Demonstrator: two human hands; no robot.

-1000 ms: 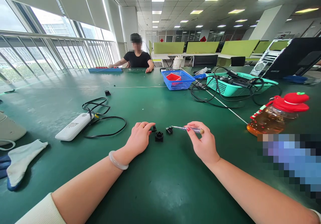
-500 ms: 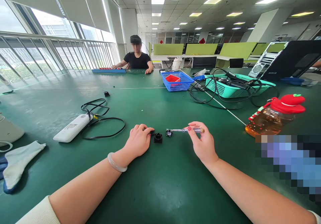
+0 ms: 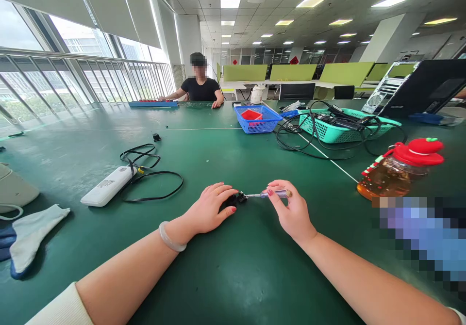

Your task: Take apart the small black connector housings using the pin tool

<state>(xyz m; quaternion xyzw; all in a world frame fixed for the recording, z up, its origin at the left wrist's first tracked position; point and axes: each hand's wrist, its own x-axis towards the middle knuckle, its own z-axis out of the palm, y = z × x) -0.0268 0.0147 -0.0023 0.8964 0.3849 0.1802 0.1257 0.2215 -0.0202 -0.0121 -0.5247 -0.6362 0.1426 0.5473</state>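
My right hand [image 3: 289,211] grips a screwdriver [image 3: 269,195] with a clear, purplish handle, its shaft lying nearly level and pointing left. At the shaft's end is a small black part with shiny metal bits [image 3: 241,197]; whether the tip sits in it or only touches it I cannot tell. My left hand [image 3: 211,207] is curled over a small black block [image 3: 230,202], thumb on the near side and fingers on the far side. Most of that block is hidden beneath the fingers. The block and the small part lie side by side, close to each other, on the green tabletop [image 3: 233,271].
To the left lie a white power bank [image 3: 109,186] with a black cable [image 3: 171,173] and a glove [image 3: 38,237]. A red-lidded bottle [image 3: 395,172] lies tilted at right. Farther back are a blue basket [image 3: 258,123] and a teal basket [image 3: 327,133]. A person [image 3: 200,87] sits opposite.
My left hand has moved right and closed over the black block, which stood uncovered before. My right hand has shifted slightly left and down with the screwdriver, bringing the small part near the block.
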